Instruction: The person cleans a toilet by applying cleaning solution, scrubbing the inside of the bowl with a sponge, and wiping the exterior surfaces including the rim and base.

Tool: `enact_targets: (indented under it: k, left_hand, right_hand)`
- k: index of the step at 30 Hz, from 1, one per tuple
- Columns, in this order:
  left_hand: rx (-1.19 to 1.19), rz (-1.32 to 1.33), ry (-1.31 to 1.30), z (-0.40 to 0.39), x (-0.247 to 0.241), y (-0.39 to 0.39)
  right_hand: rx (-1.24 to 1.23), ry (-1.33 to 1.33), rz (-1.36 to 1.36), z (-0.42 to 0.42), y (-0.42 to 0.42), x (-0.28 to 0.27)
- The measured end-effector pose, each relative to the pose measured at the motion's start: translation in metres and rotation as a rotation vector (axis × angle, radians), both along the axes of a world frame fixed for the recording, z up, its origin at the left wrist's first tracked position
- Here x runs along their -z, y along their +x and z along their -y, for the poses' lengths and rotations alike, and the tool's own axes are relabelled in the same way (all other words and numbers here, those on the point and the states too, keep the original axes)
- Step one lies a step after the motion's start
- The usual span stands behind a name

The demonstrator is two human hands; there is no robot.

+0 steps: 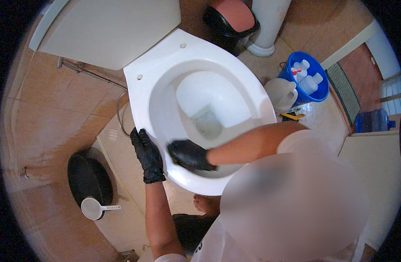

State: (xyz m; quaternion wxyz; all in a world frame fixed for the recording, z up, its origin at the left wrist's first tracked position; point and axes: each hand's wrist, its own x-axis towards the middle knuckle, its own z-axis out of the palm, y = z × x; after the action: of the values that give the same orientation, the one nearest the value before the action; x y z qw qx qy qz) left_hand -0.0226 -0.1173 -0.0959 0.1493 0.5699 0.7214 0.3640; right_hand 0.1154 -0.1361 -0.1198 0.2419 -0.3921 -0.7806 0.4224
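A white ceramic toilet bowl (252, 75) stands before me with no seat on it and shallow water (207, 124) at its bottom. Both hands wear black gloves. My left hand (148, 157) lies flat against the outer side of the rim, its fingers extended and nothing seen in it. Inside the bowl, my right hand (190, 154) presses near the front inner wall, below the rim. It is blurred, and whatever its palm may hold is hidden. My right forearm crosses over the rim from the right.
A blue bucket (323, 88) with white bottles stands right of the bowl, beside a white jug (279, 93). Behind is a black bin (233, 39) with a pink lid near a pedestal (267, 23). At left are a black tub (89, 180), a white dipper (91, 208) and a hose (118, 111).
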Motion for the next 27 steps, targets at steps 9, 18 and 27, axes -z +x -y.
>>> enact_targets:
  k: [9, 18, 27]
  left_hand:
    - [-0.009, 0.119, -0.044, 0.000, -0.010, 0.005]
    - [-0.072, 0.161, 0.012, 0.000, -0.016, 0.008]
    - [-0.052, 0.112, 0.025, -0.006, -0.026, 0.025]
  right_hand:
    - [-0.103, -0.060, -0.022, 0.006, 0.015, -0.008]
    - [0.141, -0.001, 0.006, -0.031, -0.017, -0.003]
    - [0.578, -0.347, -0.258, -0.097, -0.028, 0.006]
